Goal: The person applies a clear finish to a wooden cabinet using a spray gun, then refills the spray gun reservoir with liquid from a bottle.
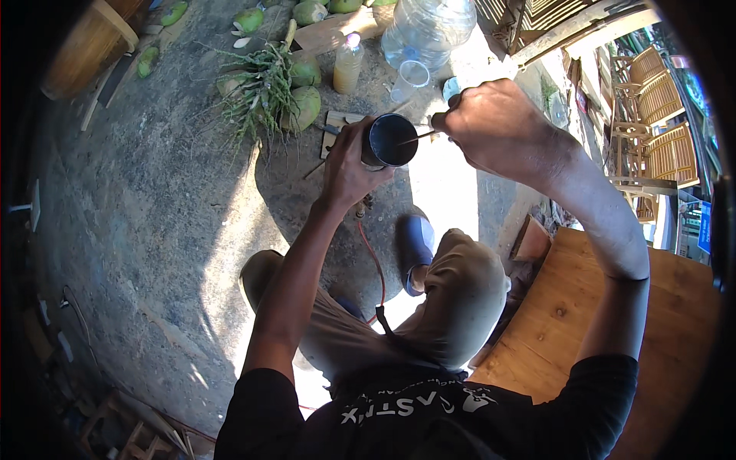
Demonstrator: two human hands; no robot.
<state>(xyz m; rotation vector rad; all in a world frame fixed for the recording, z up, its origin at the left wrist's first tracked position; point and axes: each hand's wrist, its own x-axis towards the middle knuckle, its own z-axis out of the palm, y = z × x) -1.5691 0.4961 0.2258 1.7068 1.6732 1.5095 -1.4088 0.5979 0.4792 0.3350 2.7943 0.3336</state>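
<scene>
While I watch from the head camera, my left hand [349,165] is wrapped closed around a dark round can [389,140], held up in front of me with its open mouth facing the lens. My right hand [498,126] is clenched into a fist on a thin stick [418,137], whose tip reaches over the can's rim into the opening.

Below both hands lies rough grey concrete ground [153,230], half in shade, with a bright patch of sun just under the right hand. Beyond the left hand sit green coconuts [305,103] and a spiky green plant bundle [261,92]. Beyond the can stand a small bottle of yellowish liquid [347,65], a clear plastic cup [412,77] and a large clear water jug [428,29]. Under my right forearm is a wooden bench [606,322]. Further right of that hand, wooden chairs [659,100] are stacked outdoors. A blue sandal [414,241] shows beneath the can.
</scene>
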